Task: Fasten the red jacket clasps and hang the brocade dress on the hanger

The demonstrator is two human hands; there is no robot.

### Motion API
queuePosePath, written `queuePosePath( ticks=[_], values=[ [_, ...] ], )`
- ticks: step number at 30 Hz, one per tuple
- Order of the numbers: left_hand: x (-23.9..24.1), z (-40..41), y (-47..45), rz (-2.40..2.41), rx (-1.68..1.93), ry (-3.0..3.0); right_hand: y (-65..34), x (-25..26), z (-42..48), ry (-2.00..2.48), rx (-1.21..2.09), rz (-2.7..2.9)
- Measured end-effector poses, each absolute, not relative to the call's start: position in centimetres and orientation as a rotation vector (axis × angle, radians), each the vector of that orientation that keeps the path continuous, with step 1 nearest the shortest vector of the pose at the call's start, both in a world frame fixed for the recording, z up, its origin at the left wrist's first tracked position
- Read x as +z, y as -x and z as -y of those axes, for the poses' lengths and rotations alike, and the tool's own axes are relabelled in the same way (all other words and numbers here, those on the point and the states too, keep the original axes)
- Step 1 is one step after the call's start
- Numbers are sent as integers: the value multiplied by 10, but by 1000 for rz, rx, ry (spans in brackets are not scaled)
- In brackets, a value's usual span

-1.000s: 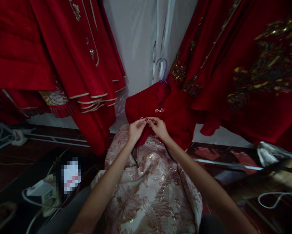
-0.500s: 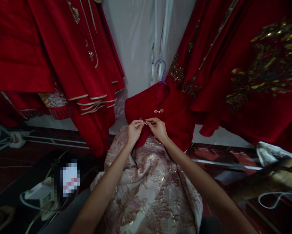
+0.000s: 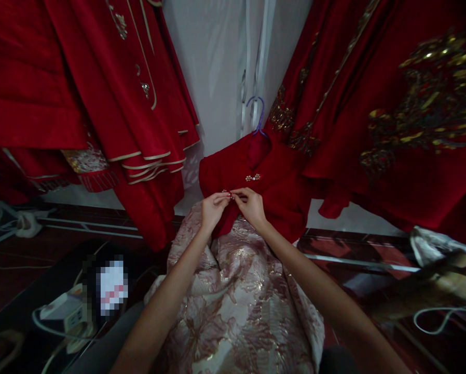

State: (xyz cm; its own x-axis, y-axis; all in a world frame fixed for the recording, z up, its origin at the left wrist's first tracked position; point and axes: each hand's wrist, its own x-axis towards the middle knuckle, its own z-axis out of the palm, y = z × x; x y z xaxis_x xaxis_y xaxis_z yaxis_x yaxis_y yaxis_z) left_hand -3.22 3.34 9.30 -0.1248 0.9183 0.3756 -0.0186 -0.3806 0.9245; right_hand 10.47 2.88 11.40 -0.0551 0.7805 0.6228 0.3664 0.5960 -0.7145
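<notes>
A red garment on a purple hanger lies over the pale pink-gold brocade cloth across my lap. Both my left hand and my right hand pinch at the garment's front, fingertips almost touching. Between them is a small beaded fastener, mostly covered by the fingers; its exact form is too small to make out. Just above, a pearl-like beaded clasp sits on the red cloth near the neck opening.
Red garments with pale trim hang at the left. Others with gold sequins hang at the right. A power strip with cords and a blurred-out screen lie at lower left. A metal rail runs low at right.
Both hands stay at nearly the same spot, with only a very slight shift of the fingers. The garment has not visibly moved.
</notes>
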Motion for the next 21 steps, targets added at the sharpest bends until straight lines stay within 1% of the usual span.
queuePosePath(
  ticks=[7,16,18,21],
  values=[
    [100,-35,38,-1100,1592,-1515,-107,118,-24,961,544,1606],
    [98,-40,33,-1096,1562,-1625,-110,121,-32,1018,421,1722],
    [92,-40,34,-1023,1590,-1581,-113,122,-31,1028,518,1773],
    [73,-38,35,-951,1659,-1513,-126,119,-20,930,865,1937]
  ],
)
